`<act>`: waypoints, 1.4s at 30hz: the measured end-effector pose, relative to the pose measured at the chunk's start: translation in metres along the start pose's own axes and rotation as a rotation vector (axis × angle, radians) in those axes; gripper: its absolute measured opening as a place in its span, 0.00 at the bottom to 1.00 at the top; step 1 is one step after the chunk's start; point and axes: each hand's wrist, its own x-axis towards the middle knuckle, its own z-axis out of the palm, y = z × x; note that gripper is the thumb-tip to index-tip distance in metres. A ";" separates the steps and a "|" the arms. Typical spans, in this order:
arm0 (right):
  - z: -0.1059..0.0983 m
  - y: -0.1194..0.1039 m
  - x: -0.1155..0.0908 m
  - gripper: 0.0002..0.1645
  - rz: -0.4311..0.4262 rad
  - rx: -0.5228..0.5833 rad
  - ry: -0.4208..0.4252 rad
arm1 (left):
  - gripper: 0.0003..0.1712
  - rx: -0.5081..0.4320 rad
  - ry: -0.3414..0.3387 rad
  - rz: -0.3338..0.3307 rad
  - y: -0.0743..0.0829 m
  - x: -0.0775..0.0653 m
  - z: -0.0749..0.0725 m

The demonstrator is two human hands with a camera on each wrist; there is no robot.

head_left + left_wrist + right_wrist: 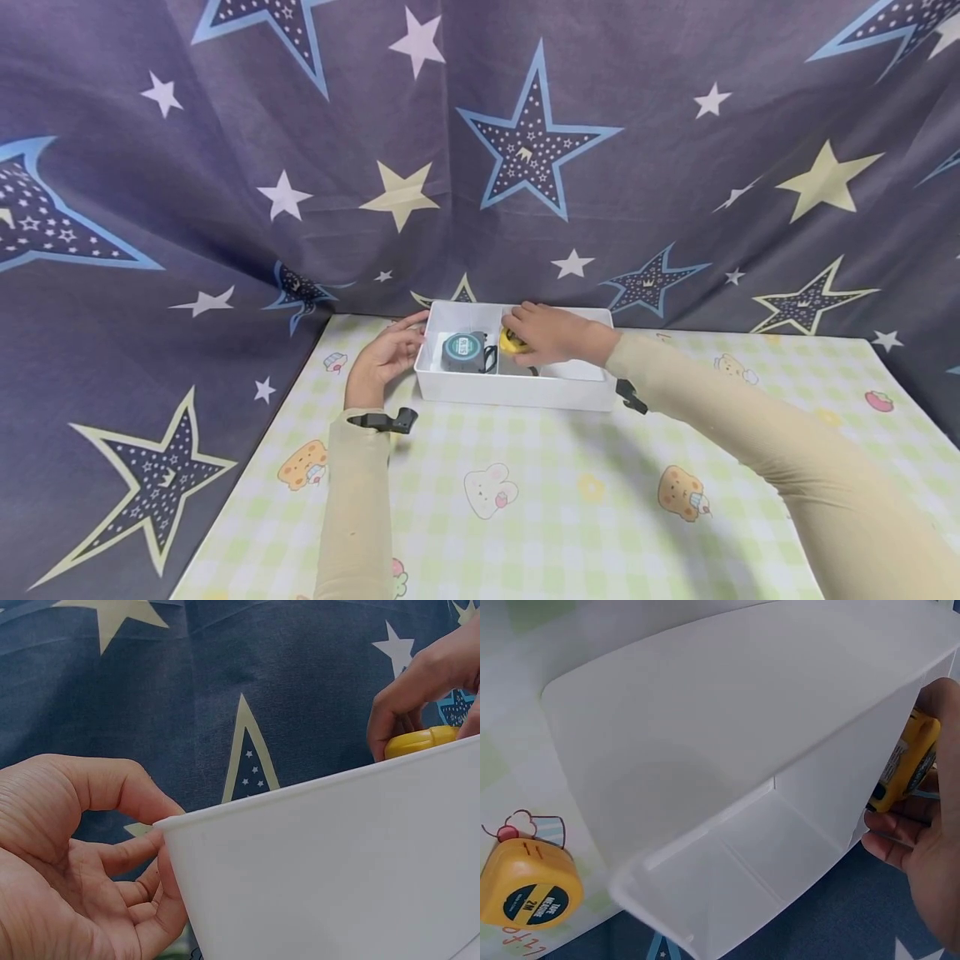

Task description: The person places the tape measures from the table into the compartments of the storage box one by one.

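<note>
A white divided box stands against the curtain. My left hand is at its left end, the fingertips touching the outer wall and rim corner, as the left wrist view shows. In the left compartment lies a grey tape measure with a teal round label and a dark strap. My right hand reaches over the box from the right and grips a yellow tape measure by its sides. That tape measure is just right of the divider, partly covered by the fingers.
Another yellow tape measure, marked 2M, lies on the table beyond the box's right end, hidden from the head view by the right arm. The green-checked tablecloth extends in front of the box. A dark star-patterned curtain hangs directly behind.
</note>
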 end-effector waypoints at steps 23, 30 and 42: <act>-0.007 0.002 0.012 0.31 0.071 0.043 -0.029 | 0.42 -0.024 -0.007 0.010 0.000 0.001 -0.001; -0.002 0.005 0.014 0.32 0.077 0.058 -0.011 | 0.43 -0.030 0.005 0.011 0.000 0.000 0.000; 0.002 0.006 0.012 0.32 0.104 0.103 0.014 | 0.42 -0.017 0.003 0.011 0.000 0.000 0.000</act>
